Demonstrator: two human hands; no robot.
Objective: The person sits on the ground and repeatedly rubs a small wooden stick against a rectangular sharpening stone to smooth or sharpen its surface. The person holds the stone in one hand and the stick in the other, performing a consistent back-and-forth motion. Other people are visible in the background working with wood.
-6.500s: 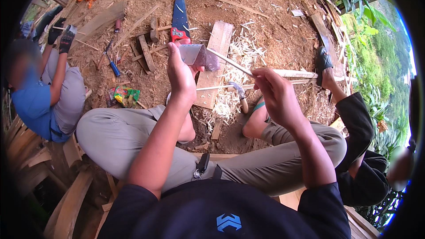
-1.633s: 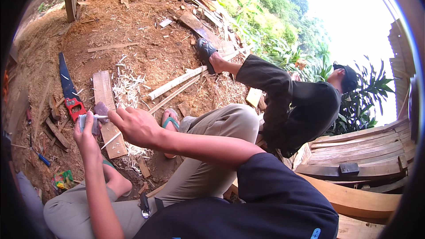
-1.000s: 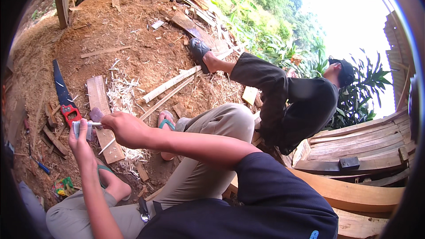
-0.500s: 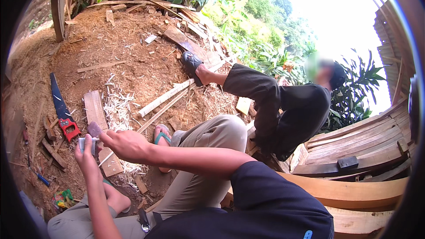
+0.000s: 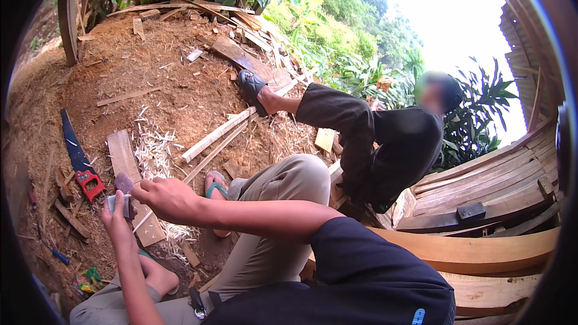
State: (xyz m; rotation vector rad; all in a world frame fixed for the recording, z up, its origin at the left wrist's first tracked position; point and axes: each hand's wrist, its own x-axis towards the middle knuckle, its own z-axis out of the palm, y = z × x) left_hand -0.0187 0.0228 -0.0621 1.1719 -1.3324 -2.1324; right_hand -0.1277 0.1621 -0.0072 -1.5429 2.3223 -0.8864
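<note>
At the lower left, my left hand (image 5: 118,224) is closed, its thumb up, around a small pale grey block-like piece (image 5: 112,203) whose kind I cannot make out. Close beside it my right hand (image 5: 165,196) is curled with its fingertips pinched, the forearm crossing over my raised knee. A dull purple, rounded flat piece (image 5: 124,183) shows just beyond the right fingertips; whether the right hand grips it is unclear. Beneath the hands lies a wooden board (image 5: 124,151) with pale shavings (image 5: 154,151) along it.
A hand saw (image 5: 77,150) with a red handle lies to the left, near wood offcuts (image 5: 71,219) and a blue-handled tool (image 5: 59,256). Long wood strips (image 5: 223,134) cross the ground. Another person (image 5: 391,138) sits at the right, by curved planks (image 5: 481,250).
The view has shifted slightly, so the ground and saw sit a little lower and further left. Both hands stay close together with little visible movement.
</note>
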